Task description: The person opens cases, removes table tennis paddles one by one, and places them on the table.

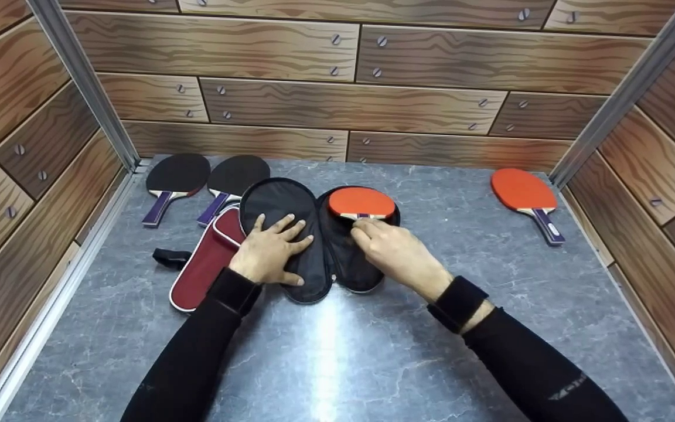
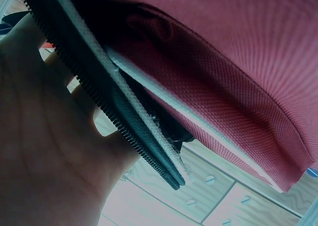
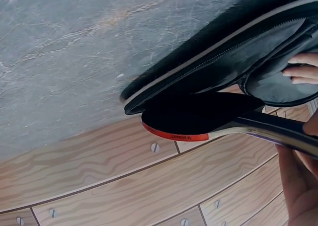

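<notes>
A zippered paddle case (image 1: 308, 281) lies unzipped and spread wide, its black lining facing up. My left hand (image 1: 270, 251), fingers spread, presses on the case's left half. By its handle, my right hand (image 1: 393, 249) grips a table tennis paddle (image 1: 362, 202) with its orange-red face up, over the right half. From the right wrist view, the paddle's black underside (image 3: 198, 116) hangs tilted over the lining, and the handle (image 3: 278, 126) runs between thumb and fingers. Maroon fabric with white piping (image 2: 238, 87) fills much of the left wrist view beside the left palm (image 2: 54, 126).
Two black-faced paddles (image 1: 178, 174) lie at the back left. A maroon case (image 1: 203, 275) with a black strap (image 1: 170, 258) sits partly under the spread one. Another orange-red paddle (image 1: 524, 189) lies at the back right. Wood-patterned walls (image 1: 349, 53) enclose the grey marbled surface (image 1: 431, 363).
</notes>
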`<state>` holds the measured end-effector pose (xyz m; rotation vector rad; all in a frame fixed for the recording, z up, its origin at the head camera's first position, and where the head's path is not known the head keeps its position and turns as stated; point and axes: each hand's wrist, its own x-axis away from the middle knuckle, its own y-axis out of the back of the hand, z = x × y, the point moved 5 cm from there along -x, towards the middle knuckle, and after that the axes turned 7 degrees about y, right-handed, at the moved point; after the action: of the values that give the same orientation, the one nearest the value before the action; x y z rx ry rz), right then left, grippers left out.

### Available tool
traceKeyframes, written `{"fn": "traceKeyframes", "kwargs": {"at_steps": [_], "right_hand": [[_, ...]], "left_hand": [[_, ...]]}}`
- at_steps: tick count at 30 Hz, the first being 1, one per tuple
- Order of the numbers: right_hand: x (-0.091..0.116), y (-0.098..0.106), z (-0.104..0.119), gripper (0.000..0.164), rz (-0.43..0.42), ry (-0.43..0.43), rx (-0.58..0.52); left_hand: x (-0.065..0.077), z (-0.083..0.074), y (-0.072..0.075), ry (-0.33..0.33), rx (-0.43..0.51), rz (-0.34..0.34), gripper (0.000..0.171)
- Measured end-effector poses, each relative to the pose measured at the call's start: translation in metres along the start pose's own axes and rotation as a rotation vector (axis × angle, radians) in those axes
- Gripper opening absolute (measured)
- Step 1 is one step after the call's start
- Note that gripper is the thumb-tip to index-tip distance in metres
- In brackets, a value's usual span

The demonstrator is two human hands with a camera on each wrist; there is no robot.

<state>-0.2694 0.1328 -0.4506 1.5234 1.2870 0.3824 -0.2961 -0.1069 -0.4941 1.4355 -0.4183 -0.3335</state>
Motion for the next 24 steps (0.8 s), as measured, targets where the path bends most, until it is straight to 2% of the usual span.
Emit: {"fn": "traceKeyframes", "kwargs": {"at_steps": [5,11,18,24], "right_hand": [[0.002,0.007,-0.008,0.024,-0.017,-0.044,0.017],[0.008,0.016,-0.022,0.028,-0.055,-0.085,-0.017],[0.019,0.028,-0.036,0.031,-0.169,-0.089,-0.033],[0.025,0.039,-0.045,0.034,-0.243,-0.108,-0.045]], "left_hand": [[0.000,0.000,0.001,-0.007,0.002,-0.015,0.096],[0.001,0.000,0.001,-0.004,0.010,-0.010,0.096],[0.001,0.001,-0.001,0.004,0.004,0.020,0.095],[0.001,0.001,0.000,0.003,-0.002,0.012,0.096]]}}
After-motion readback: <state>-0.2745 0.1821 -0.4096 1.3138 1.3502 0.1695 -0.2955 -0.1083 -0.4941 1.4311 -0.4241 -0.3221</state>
